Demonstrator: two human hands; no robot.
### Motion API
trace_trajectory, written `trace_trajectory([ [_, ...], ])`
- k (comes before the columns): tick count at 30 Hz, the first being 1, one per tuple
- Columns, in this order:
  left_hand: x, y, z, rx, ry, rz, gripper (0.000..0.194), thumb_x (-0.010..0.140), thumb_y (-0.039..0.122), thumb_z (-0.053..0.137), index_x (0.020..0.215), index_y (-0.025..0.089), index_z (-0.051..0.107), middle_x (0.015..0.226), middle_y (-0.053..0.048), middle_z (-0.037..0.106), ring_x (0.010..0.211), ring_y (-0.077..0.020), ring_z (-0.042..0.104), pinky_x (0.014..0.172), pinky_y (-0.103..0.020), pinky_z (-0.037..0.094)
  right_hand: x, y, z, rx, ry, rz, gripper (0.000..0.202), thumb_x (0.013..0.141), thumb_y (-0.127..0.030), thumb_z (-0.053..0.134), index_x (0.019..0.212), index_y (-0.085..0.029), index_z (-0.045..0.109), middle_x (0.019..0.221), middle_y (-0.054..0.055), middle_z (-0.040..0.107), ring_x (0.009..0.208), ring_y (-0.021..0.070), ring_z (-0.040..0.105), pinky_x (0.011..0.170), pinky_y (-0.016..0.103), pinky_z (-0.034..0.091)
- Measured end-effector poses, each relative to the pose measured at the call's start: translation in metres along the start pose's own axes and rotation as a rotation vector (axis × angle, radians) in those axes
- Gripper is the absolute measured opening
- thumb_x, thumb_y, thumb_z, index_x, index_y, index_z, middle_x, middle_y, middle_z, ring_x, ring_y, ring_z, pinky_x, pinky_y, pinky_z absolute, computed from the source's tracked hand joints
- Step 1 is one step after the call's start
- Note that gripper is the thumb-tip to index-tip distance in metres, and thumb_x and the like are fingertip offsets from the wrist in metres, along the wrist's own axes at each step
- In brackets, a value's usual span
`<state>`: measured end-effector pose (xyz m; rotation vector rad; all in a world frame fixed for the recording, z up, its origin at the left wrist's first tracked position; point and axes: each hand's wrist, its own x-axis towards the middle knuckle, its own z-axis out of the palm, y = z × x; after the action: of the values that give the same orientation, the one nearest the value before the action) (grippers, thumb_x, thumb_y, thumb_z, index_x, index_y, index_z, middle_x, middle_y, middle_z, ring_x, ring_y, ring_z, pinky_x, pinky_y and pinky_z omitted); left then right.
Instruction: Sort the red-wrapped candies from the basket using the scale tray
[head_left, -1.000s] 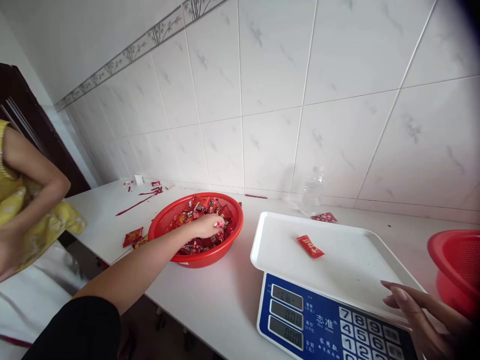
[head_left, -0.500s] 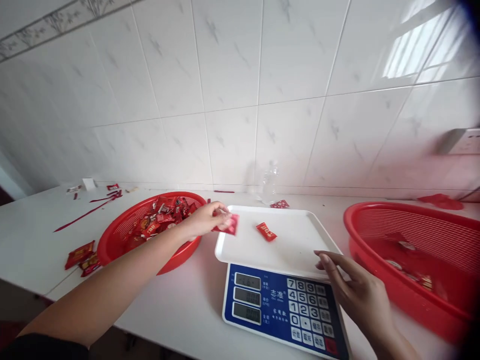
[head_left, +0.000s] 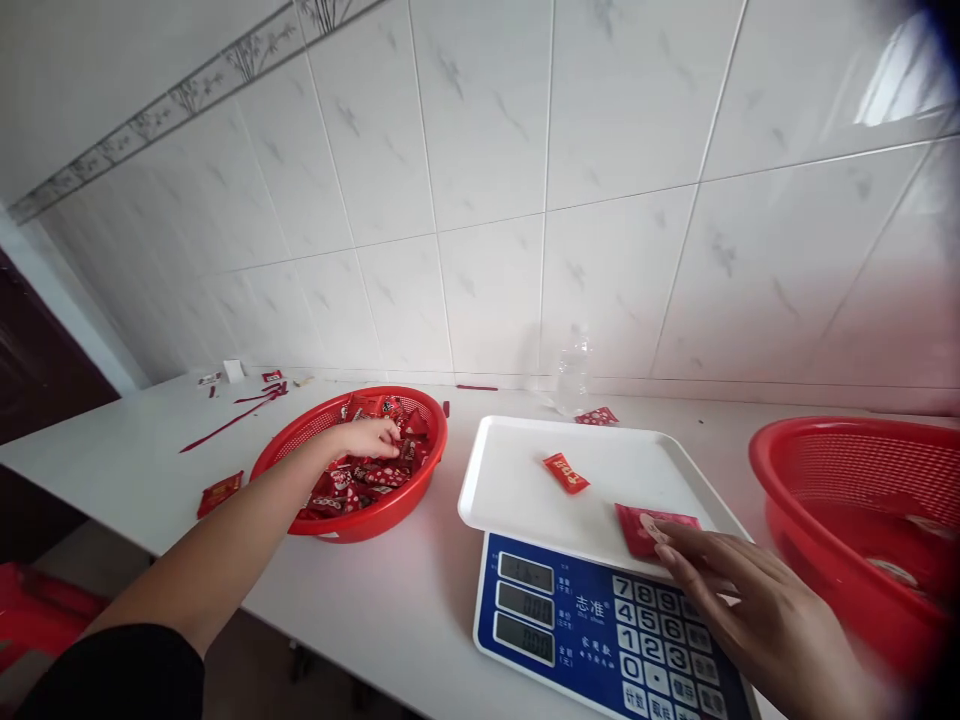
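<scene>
R hand point(head_left: 776, 615) pinches pack point(head_left: 631, 530), 4 o'clock: prob. light, slick; hold edge. L hand point(head_left: 367, 437), 8 o'clock: can't tell grip.

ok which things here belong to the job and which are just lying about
Seemingly in use:
left red basket
wrapped packets inside
scale
white tray
red packet at right hand
probably right red basket

Apparently lying about:
clear bottle
dark red strips
white object
</scene>
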<state>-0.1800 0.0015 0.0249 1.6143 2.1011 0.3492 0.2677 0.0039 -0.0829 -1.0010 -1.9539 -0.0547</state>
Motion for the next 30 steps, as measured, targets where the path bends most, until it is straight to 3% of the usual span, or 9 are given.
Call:
trace_trajectory([
  [4,-0.011,-0.026,0.004,0.100,-0.059,0.002,0.052,0.053,0.037,0.083,0.102,0.027,0.069,0.117,-0.007,0.069,0.105,-0.0288,0.062,0.082,-0.029,0.048,-0.002,0.005,0.008,-0.104,0.025,-0.091,0.051,0.093,-0.061,0.040,0.099,-0.022,0.074,0.091,0.007,0.076,0.079,0.0279,0.073,0.066,0.042,0.060],
  [8,-0.016,-0.024,0.015,0.152,-0.100,0.063,0.043,0.057,0.036,0.080,0.099,0.028,0.072,0.122,-0.006,0.064,0.105,-0.0291,0.061,0.085,-0.029,0.045,-0.002,0.007,0.011,-0.189,0.008,-0.128,0.052,0.095,-0.056,0.036,0.102,-0.020,0.073,0.096,0.008,0.076,0.084,0.0291,0.073,0.071,0.045,0.060],
  [14,-0.021,-0.016,0.020,0.164,-0.063,0.107,0.013,0.067,0.033,0.071,0.074,0.022,0.068,0.098,-0.006,0.066,0.086,-0.0251,0.061,0.075,-0.030,0.044,0.002,0.003,0.003,-0.193,-0.044,-0.168,0.048,0.095,-0.054,0.040,0.099,-0.021,0.074,0.094,0.007,0.077,0.080,0.0257,0.073,0.069,0.040,0.061],
  [17,-0.025,-0.017,0.013,0.115,-0.054,0.093,0.018,0.070,0.038,0.067,0.070,0.022,0.060,0.079,-0.002,0.066,0.074,-0.0219,0.059,0.066,-0.028,0.043,0.004,0.001,0.001,-0.189,-0.040,-0.187,0.048,0.097,-0.053,0.039,0.098,-0.020,0.074,0.092,0.006,0.077,0.078,0.0246,0.074,0.067,0.038,0.060],
  [20,-0.030,-0.016,0.004,0.036,-0.018,0.083,0.022,0.072,0.042,0.065,0.075,0.022,0.055,0.074,0.000,0.064,0.072,-0.0206,0.059,0.064,-0.028,0.044,0.005,-0.001,0.002,-0.210,-0.021,-0.215,0.050,0.098,-0.051,0.036,0.097,-0.019,0.074,0.089,0.006,0.077,0.076,0.0235,0.074,0.063,0.036,0.060],
  [26,-0.035,0.006,0.001,-0.148,0.115,0.148,0.040,0.068,0.037,0.068,0.103,0.021,0.057,0.095,-0.002,0.062,0.089,-0.0214,0.061,0.078,-0.031,0.048,0.002,0.002,0.006,-0.209,-0.011,-0.198,0.048,0.098,-0.051,0.037,0.098,-0.020,0.074,0.091,0.006,0.077,0.078,0.0235,0.074,0.064,0.035,0.059],
  [30,-0.028,0.034,0.014,-0.220,0.108,0.223,0.033,0.068,0.037,0.070,0.095,0.020,0.061,0.094,-0.003,0.065,0.089,-0.0225,0.062,0.079,-0.033,0.048,0.002,0.002,0.005,-0.192,0.015,-0.178,0.044,0.098,-0.047,0.039,0.097,-0.020,0.073,0.089,0.006,0.077,0.078,0.0229,0.073,0.066,0.035,0.058],
])
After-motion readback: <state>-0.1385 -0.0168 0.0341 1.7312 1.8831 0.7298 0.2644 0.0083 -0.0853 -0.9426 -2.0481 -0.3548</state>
